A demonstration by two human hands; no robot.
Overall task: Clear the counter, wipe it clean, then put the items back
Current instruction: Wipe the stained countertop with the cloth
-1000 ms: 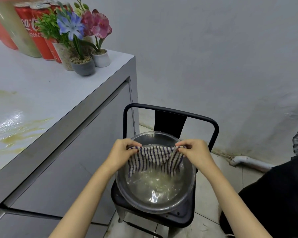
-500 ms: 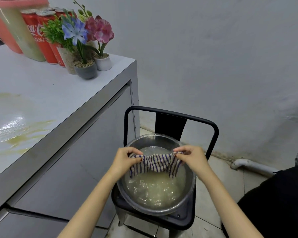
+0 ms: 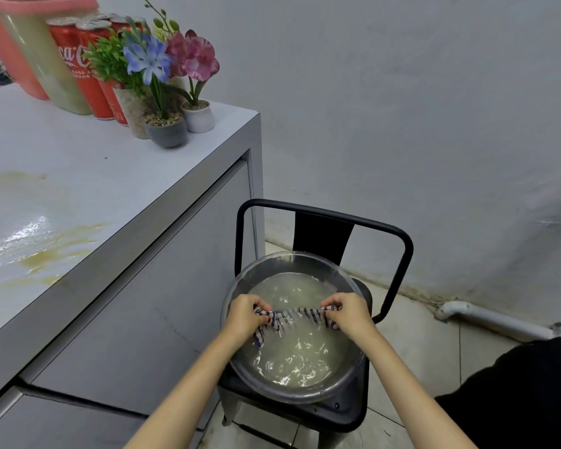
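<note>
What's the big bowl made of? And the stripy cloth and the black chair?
The bowl looks smooth, glossy and partly see-through, so it is probably clear plastic or glass, possibly thin metal. The cloth is soft woven fabric, blue-and-white striped and wet; it twists and bunches. The chair is likely painted metal: black, dull sheen, thin bent tube frame.

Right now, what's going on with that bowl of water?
A person is rinsing a striped cloth in a clear bowl of cloudy water, which sits on a black chair beside the counter. The left hand and right hand each grip one end, with the cloth stretched between them at the water. The counter has wet yellowish smears not yet wiped. The cans, jug and flower pots stand at its far corner.
</note>
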